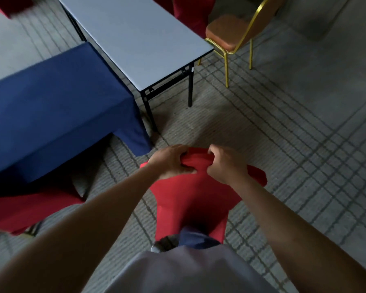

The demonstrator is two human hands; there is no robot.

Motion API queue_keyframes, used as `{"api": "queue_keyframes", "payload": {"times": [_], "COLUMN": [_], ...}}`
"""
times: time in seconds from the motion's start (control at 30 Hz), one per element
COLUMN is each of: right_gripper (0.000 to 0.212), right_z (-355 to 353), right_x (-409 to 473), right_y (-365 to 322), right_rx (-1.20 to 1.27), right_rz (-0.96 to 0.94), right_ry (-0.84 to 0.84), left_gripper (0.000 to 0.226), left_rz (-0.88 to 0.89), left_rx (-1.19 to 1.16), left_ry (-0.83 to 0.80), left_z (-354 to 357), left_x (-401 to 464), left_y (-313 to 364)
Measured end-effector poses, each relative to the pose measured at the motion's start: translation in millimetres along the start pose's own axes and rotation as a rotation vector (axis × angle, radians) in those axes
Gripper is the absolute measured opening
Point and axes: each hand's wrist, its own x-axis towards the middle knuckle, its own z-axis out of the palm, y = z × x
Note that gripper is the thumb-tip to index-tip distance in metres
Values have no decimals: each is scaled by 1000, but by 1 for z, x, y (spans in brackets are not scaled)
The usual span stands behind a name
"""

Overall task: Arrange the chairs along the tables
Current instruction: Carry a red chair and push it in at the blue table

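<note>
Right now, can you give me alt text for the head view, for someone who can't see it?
Both hands, left hand and right hand, grip the top of a red-covered chair on grey patterned carpet. Ahead on the left stand a table under a blue cloth and a bare grey folding table, with an uncovered gold-framed chair at its far side.

Open carpet runs right of the bare grey table and toward the viewer. The gold-framed chair stands just beside its right edge, and the blue-draped table blocks its left.
</note>
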Motion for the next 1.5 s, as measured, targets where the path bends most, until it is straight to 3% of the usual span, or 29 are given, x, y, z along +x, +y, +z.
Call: {"api": "queue_keyframes", "payload": {"times": [0.13, 0.57, 0.77, 0.87, 1.13, 1.23, 1.5], "right_gripper": [42, 42, 40, 41, 29, 27, 31], "right_z": [-14, -7, 22, 40, 82, 94, 97], "right_x": [30, 12, -54, -93, -198, -230, -247], "right_y": [5, 4, -8, -16, -22, -29, -82], "right_rx": [25, 27, -7, -21, -136, -152, -194], "right_rz": [3, -49, -88, -125, -284, -345, -459], "right_ry": [-100, -70, -16, -72, -365, -391, -440], "left_gripper": [57, 58, 68, 76, 63, 53, 55], "left_rz": [-46, -77, -65, -59, 35, 8, -138], "left_rx": [-9, -1, 24, 44, 94, 95, 51], "left_ry": [3, -3, 44, 48, 72, 135, 273], "left_z": [-15, -10, 26, 50, 122, 145, 142], "left_x": [23, 4, -58, -101, -222, -261, -331], "left_y": [0, 6, 11, 10, 24, 30, 19]}}
